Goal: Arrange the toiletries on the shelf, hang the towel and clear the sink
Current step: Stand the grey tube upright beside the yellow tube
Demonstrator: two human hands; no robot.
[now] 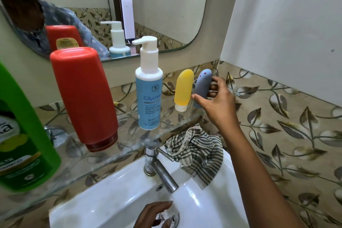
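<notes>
On the glass shelf [103, 155] stand a green shampoo bottle [22, 135], a red bottle [85, 96] on its cap, a blue-and-white pump bottle [149, 89] and a small yellow bottle [183, 89] on its cap. My right hand [216, 98] grips a small grey-blue bottle [202, 85] upright at the shelf's right end, right beside the yellow one. A crumpled striped towel [196, 152] lies on the sink's back rim [226, 163], right of the tap. My left hand [157, 214] is down in the white basin over the drain, touching something pale that I cannot make out.
A chrome tap [159, 166] juts over the basin under the shelf. A mirror [157, 9] hangs above, reflecting the bottles. Leaf-patterned tiles [286, 135] cover the right wall.
</notes>
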